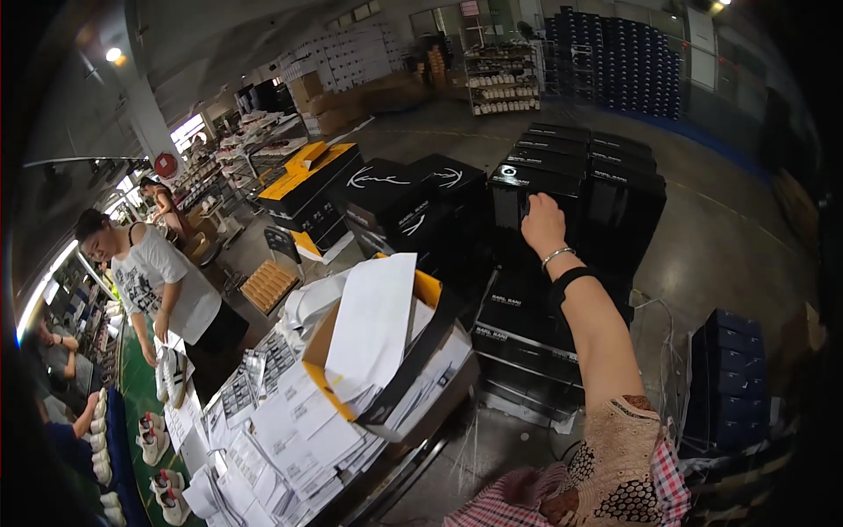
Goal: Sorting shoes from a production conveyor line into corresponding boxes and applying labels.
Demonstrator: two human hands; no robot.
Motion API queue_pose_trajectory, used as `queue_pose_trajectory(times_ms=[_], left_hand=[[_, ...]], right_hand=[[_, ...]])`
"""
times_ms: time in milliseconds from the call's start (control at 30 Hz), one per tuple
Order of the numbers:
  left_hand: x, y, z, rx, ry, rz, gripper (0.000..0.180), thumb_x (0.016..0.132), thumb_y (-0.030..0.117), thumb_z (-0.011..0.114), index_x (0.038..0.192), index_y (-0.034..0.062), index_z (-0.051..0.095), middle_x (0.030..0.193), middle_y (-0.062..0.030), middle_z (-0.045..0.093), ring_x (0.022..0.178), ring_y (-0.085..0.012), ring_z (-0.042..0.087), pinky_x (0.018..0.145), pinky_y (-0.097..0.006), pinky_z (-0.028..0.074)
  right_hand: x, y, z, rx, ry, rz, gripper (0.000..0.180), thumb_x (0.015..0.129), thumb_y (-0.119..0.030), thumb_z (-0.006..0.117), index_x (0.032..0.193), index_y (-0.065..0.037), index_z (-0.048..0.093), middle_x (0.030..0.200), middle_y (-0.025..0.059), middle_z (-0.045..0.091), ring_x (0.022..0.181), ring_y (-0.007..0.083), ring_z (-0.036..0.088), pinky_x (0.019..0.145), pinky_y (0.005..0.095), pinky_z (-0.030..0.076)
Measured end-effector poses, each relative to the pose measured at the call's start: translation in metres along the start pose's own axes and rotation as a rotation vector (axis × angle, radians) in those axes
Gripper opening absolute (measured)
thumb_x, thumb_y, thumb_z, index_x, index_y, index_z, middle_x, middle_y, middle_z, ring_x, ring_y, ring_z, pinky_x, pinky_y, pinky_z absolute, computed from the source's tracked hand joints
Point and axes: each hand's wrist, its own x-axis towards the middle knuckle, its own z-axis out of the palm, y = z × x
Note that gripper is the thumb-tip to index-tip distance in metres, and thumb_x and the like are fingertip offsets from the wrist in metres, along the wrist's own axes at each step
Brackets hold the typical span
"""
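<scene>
Head view: past a patterned sleeve (615, 457), the right arm (600, 342) stretches toward stacked black boxes.
Close by, loose papers (290, 439) lie heaped around an open, yellow-lined box (428, 287) filled with white sheets. Beyond them, the right hand's grip (545, 223) rests against the front of a black box (507, 209) high in the stack, fingers curled; whether they clasp it, I cannot tell. Farther left, a co-worker (171, 281) leans over a white shoe (178, 379). Well behind stand a shoe rack (502, 79) and dark blue boxes (637, 70).
</scene>
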Motion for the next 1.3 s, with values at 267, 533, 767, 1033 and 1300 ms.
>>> queue_pose_trajectory(times_ms=[267, 533, 767, 1033, 1300], left_hand=[[0.021, 0.058, 0.016, 0.05, -0.025, -0.023, 0.028, 0.083, 0.021, 0.054, 0.104, 0.0024, 0.06, 0.102, -0.0178, 0.06, 0.094, -0.0317, 0.057, 0.083, -0.038, 0.045], [0.004, 0.055, 0.021, 0.004, -0.037, -0.15, 0.028, 0.083, 0.021, 0.054, 0.102, 0.0025, 0.061, 0.1, -0.0176, 0.061, 0.093, -0.0311, 0.058, 0.082, -0.037, 0.045], [-0.075, 0.047, 0.034, -0.179, 0.146, -0.284, 0.023, 0.08, 0.017, 0.056, 0.097, 0.0034, 0.063, 0.096, -0.0167, 0.064, 0.089, -0.0292, 0.06, 0.079, -0.036, 0.046], [-0.127, -0.014, 0.039, -0.235, 0.175, -0.271, 0.026, 0.08, 0.017, 0.056, 0.1, 0.0006, 0.061, 0.099, -0.0189, 0.062, 0.095, -0.0333, 0.057, 0.085, -0.038, 0.044], [-0.153, -0.084, 0.016, -0.276, 0.494, -0.485, 0.013, 0.071, 0.01, 0.057, 0.081, 0.0044, 0.063, 0.083, -0.0166, 0.06, 0.083, -0.0341, 0.058, 0.076, -0.041, 0.047]], right_hand=[[0.046, 0.095, 0.031, -0.359, 0.11, -0.084, 0.038, 0.08, -0.031, 0.059, 0.108, -0.006, 0.051, 0.117, 0.0116, 0.049, 0.114, 0.0261, 0.043, 0.09, 0.0482, 0.038], [0.061, 0.048, 0.006, -0.169, 0.14, -0.465, 0.052, 0.067, -0.043, 0.069, 0.106, -0.011, 0.056, 0.099, 0.0144, 0.057, 0.089, 0.027, 0.057, 0.08, 0.0402, 0.043], [0.047, 0.094, -0.01, -0.154, -0.226, -0.26, 0.049, 0.084, -0.046, 0.052, 0.112, -0.006, 0.053, 0.102, 0.0147, 0.058, 0.096, 0.0316, 0.055, 0.077, 0.0407, 0.046], [0.047, 0.031, -0.094, -0.057, -0.022, -0.022, 0.056, 0.089, -0.047, 0.044, 0.118, 0.0, 0.052, 0.115, 0.0201, 0.056, 0.108, 0.034, 0.052, 0.089, 0.0389, 0.042], [-0.026, -0.098, -0.251, 0.358, 0.45, -0.75, 0.034, 0.086, -0.014, 0.061, 0.115, 0.002, 0.054, 0.108, 0.0136, 0.059, 0.1, 0.0257, 0.057, 0.085, 0.0339, 0.045]])
